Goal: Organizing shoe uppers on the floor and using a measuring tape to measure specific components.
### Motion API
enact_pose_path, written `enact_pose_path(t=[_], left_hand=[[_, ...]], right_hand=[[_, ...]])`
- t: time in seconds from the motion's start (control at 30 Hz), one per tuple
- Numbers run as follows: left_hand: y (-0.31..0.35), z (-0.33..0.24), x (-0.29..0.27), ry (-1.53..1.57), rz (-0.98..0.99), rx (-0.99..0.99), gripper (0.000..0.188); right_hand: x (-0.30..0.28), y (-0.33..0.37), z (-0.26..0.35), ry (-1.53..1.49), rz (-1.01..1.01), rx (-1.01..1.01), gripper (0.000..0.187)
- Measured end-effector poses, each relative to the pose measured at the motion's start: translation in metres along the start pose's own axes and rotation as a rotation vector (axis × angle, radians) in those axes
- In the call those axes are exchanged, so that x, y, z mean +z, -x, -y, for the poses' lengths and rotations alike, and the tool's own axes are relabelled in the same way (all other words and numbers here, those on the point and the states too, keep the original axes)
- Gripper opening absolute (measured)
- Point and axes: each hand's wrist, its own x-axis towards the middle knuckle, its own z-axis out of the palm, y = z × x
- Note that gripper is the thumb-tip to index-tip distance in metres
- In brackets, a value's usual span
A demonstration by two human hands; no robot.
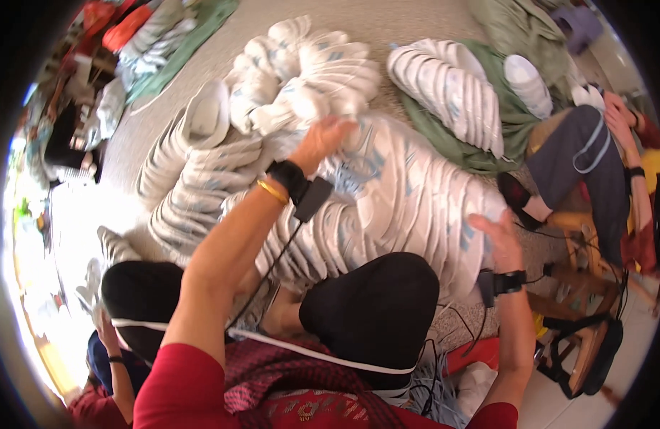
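Note:
A long row of white shoe uppers point(416, 193) with pale blue patches lies in front of my knees, nested one into another and partly under clear plastic. My left hand point(328, 141) is at the row's far left end, its fingers stretched to the right over the plastic and slightly blurred. At the near right end is my right hand point(500, 239), thumb and fingers apart against the last pieces. Light blue strips point(351, 175) show below my left hand. Another nested row point(312, 247) runs beneath and beside this one, partly hidden by my left arm.
A curved pile of uppers point(337, 68) lies beyond, and more nested rows point(197, 189) sit to the left. A bagged row point(448, 93) rests on green cloth point(426, 118). At the right a co-worker sits by wooden stools point(580, 286). Black cables hang from both wrists.

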Motion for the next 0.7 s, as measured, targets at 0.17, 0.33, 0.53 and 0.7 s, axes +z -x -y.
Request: enact_pose_path(t=[0.17,0.33,0.53,0.7], left_hand=[[0.017,-0.030,-0.115,1.251,-0.291,-0.461,0.082],[0.089,0.033,-0.128,1.739,-0.154,-0.543,0.099],[0.126,0.141,-0.042,0.724,-0.066,-0.692,0.035],[0.124,0.151,-0.032,1.144,-0.200,-0.906,0.051]], right_hand=[[0.032,0.025,0.073,0.792,0.015,-0.462,0.036],[0.081,-0.007,0.025,0.839,0.471,-0.931,0.039],[0.162,-0.115,-0.117,0.951,0.538,-0.648,0.038],[0.153,-0.118,-0.150,0.889,0.421,-0.521,0.034]])
